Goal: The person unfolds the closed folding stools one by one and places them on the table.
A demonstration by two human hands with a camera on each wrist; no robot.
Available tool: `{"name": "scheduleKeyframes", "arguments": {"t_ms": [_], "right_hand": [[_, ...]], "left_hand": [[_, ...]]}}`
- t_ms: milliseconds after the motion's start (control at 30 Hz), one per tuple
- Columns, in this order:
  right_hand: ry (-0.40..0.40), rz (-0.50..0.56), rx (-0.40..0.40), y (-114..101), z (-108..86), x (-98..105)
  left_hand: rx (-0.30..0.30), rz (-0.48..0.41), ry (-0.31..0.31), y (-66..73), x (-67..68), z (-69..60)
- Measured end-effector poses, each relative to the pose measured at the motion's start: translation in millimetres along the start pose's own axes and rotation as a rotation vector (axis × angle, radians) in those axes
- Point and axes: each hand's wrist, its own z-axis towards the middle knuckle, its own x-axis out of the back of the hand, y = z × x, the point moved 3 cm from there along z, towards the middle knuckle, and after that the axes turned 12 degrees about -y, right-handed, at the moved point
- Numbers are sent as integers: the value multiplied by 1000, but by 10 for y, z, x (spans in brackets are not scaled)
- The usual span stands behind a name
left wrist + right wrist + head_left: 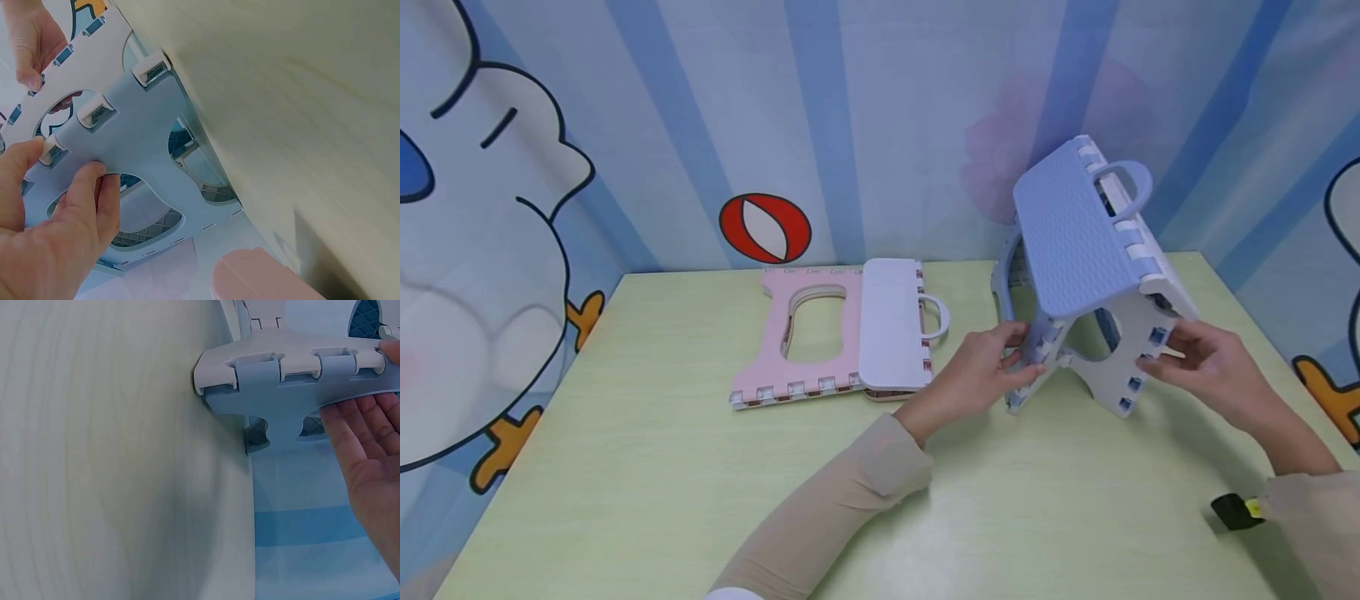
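A blue and white folding step stool [1075, 233] stands partly unfolded at the right of the table, its textured blue top tilted and a loop handle on its far side. My left hand [977, 375] grips its left leg panel; in the left wrist view, the thumb lies on the hinged edge and the fingers reach the cut-out of the blue panel [150, 119]. On the other side my right hand [1217, 371] holds the edge of the white leg panel [1123, 350]. In the right wrist view its fingers [347, 434] curl under the hinged edge.
A second folding stool, pink [763, 354] with a pale lavender top [891, 325] and loop handle, lies folded flat left of the blue one. A small black object [1236, 512] is beside the right sleeve. A printed curtain [895, 125] hangs behind the light green table [647, 433].
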Motion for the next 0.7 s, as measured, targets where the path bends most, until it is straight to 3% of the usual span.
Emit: {"name": "scheduleKeyframes", "arguments": {"t_ms": [700], "right_hand": [[-9, 53, 24, 73, -8, 78]], "left_hand": [[-10, 18, -12, 2, 14, -13]]}}
